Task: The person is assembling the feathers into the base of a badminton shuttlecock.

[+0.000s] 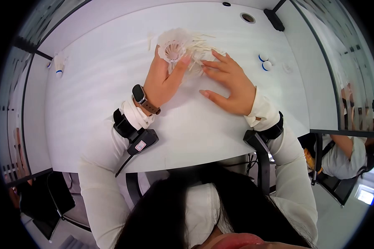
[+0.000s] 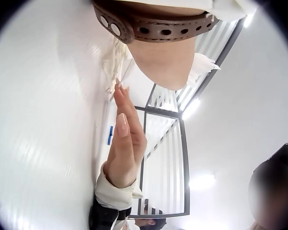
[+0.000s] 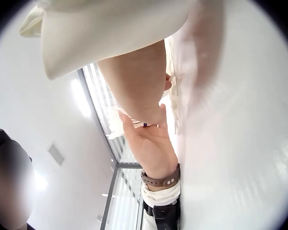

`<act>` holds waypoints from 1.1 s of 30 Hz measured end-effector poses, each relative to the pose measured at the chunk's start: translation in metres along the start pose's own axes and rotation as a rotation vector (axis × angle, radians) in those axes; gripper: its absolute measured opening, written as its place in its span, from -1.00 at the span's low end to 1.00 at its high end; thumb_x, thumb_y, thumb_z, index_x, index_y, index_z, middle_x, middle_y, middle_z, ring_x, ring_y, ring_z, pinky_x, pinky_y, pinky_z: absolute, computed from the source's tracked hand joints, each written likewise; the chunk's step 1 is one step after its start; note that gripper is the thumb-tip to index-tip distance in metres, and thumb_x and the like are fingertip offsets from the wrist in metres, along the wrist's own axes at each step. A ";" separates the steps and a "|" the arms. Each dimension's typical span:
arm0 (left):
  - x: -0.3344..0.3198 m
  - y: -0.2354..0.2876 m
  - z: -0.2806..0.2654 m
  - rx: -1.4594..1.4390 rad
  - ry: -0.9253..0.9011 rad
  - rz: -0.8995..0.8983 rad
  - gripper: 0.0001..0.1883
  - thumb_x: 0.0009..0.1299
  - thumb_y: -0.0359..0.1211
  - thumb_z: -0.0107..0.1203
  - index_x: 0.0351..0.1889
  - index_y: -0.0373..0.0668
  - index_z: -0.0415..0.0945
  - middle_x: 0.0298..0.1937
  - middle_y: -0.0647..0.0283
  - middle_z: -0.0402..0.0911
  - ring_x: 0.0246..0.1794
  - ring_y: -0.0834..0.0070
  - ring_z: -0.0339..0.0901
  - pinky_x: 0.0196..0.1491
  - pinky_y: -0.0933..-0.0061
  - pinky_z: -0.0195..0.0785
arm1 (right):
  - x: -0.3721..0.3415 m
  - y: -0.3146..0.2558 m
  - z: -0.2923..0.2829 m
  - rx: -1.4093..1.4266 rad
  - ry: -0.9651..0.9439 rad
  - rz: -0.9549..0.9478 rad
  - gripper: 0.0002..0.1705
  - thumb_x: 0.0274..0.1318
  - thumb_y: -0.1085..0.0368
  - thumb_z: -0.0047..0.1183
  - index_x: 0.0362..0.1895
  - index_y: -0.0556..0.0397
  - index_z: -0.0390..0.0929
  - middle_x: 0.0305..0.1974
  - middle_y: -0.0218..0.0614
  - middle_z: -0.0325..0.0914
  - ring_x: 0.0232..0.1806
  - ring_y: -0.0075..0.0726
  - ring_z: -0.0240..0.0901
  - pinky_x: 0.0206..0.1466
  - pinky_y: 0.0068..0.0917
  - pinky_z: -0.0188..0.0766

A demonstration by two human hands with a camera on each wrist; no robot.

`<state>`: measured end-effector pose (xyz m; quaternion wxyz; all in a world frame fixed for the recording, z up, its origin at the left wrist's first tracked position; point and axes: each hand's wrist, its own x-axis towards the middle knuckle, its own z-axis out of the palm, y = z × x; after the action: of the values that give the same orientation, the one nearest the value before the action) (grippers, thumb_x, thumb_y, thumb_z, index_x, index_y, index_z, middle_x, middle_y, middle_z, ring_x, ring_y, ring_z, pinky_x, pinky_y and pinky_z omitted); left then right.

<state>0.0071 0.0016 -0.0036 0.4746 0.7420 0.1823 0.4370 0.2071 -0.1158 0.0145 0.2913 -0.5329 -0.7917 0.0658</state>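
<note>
over the white counter [image 1: 187, 133], the left hand [image 1: 164, 79] held a shuttlecock skirt [image 1: 172, 45] in its grip, mouth facing up. just beside it, the right hand [image 1: 230, 85] spread a wide grip near loose pale sticks [image 1: 200, 43].

Looks like an office workstation.
Told by white desk [image 1: 195, 141], glazed partition [image 1: 320, 103] at frame right, cable hole [image 1: 247, 18] at upper right.

Between the left hand [image 1: 162, 83] and right hand [image 1: 232, 85], the near desk [image 1: 187, 128] leaves a passage; farther in, the shuttlecock [image 1: 172, 46] and pale sticks [image 1: 200, 42], perhaps feather quills, block it.
</note>
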 end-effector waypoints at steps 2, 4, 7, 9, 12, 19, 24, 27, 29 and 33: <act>0.000 0.005 -0.002 0.011 0.002 -0.012 -0.56 0.56 -0.28 0.08 0.27 -0.37 0.30 0.11 0.11 0.57 0.10 0.37 0.50 0.21 0.35 0.33 | 0.001 0.000 -0.001 0.026 0.023 -0.002 -0.55 0.14 0.16 0.31 0.04 0.15 0.63 0.20 -0.08 0.54 0.49 0.21 0.17 0.53 0.13 0.06; 0.000 0.006 0.000 0.036 0.028 -0.024 -0.54 0.53 -0.29 0.13 0.25 -0.37 0.30 0.09 0.11 0.59 0.10 0.38 0.52 0.20 0.36 0.35 | -0.001 0.002 -0.002 0.095 0.072 0.028 -0.59 0.14 0.23 0.30 0.04 0.15 0.63 0.19 -0.10 0.55 0.48 0.18 0.20 0.51 0.05 0.12; -0.001 0.007 -0.001 0.060 0.083 -0.047 -0.51 0.47 -0.31 0.23 0.23 -0.36 0.32 0.05 0.13 0.62 0.06 0.42 0.55 0.14 0.38 0.39 | 0.000 -0.002 -0.004 0.210 0.169 0.099 -0.66 0.16 0.36 0.25 0.04 0.13 0.66 0.13 -0.13 0.61 0.39 0.09 0.35 0.42 -0.15 0.29; -0.002 0.016 0.002 0.033 0.100 -0.060 -0.49 0.42 -0.33 0.29 0.21 -0.34 0.34 0.03 0.13 0.63 0.02 0.45 0.57 0.09 0.40 0.42 | 0.000 -0.001 -0.004 0.370 0.227 0.152 -0.68 0.17 0.39 0.23 0.04 0.11 0.68 0.10 -0.13 0.64 0.35 0.05 0.42 0.38 -0.20 0.34; -0.001 0.012 0.001 0.103 0.105 -0.035 -0.54 0.37 -0.38 0.32 0.16 -0.32 0.41 0.01 0.17 0.65 -0.01 0.48 0.59 0.04 0.43 0.45 | 0.002 -0.007 -0.010 0.463 0.233 0.262 -0.72 0.20 0.41 0.20 0.01 0.11 0.71 0.08 -0.14 0.67 0.25 -0.09 0.51 0.34 -0.29 0.36; -0.003 0.011 -0.002 0.033 -0.019 -0.111 -0.66 0.39 -0.44 0.25 0.11 -0.31 0.53 -0.06 0.22 0.71 -0.08 0.54 0.61 0.04 0.44 0.47 | 0.004 -0.012 -0.011 0.879 0.161 0.440 -0.73 0.28 0.38 0.16 0.03 0.13 0.71 0.10 -0.21 0.68 0.15 -0.33 0.55 0.29 -0.37 0.38; -0.003 0.010 -0.003 0.028 -0.097 -0.100 -0.66 0.39 -0.45 0.24 0.11 -0.29 0.53 -0.06 0.23 0.71 -0.08 0.54 0.60 0.06 0.45 0.46 | 0.002 -0.008 -0.010 0.788 0.138 0.402 -0.73 0.28 0.36 0.16 0.02 0.14 0.71 -0.01 -0.27 0.72 0.05 -0.41 0.58 0.16 -0.43 0.44; -0.005 0.008 -0.003 0.029 -0.158 -0.059 -0.64 0.35 -0.47 0.25 0.11 -0.27 0.53 -0.08 0.21 0.70 -0.11 0.50 0.60 0.03 0.45 0.46 | 0.002 -0.009 -0.013 0.766 0.104 0.412 -0.78 0.26 0.39 0.17 -0.05 0.15 0.72 -0.09 -0.32 0.73 -0.04 -0.46 0.60 0.08 -0.47 0.47; -0.005 0.006 -0.001 0.008 -0.198 -0.023 -0.62 0.33 -0.48 0.26 0.12 -0.27 0.53 -0.10 0.19 0.69 -0.13 0.48 0.60 0.01 0.44 0.46 | 0.000 -0.006 -0.010 0.780 0.100 0.423 -0.85 0.23 0.42 0.18 -0.14 0.16 0.71 -0.14 -0.34 0.73 -0.10 -0.48 0.61 0.05 -0.47 0.48; -0.005 0.003 0.000 0.007 -0.163 0.004 -0.60 0.30 -0.50 0.27 0.11 -0.26 0.54 -0.12 0.19 0.69 -0.16 0.45 0.61 -0.02 0.43 0.47 | 0.000 -0.005 -0.008 0.884 0.130 0.467 -0.75 0.19 0.49 0.21 -0.05 0.19 0.50 -0.20 -0.26 0.68 -0.13 -0.42 0.64 0.01 -0.52 0.52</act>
<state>0.0038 -0.0027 -0.0033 0.4843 0.7772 0.1431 0.3754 0.2078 -0.1196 0.0232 0.5152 -0.5245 -0.5282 0.4248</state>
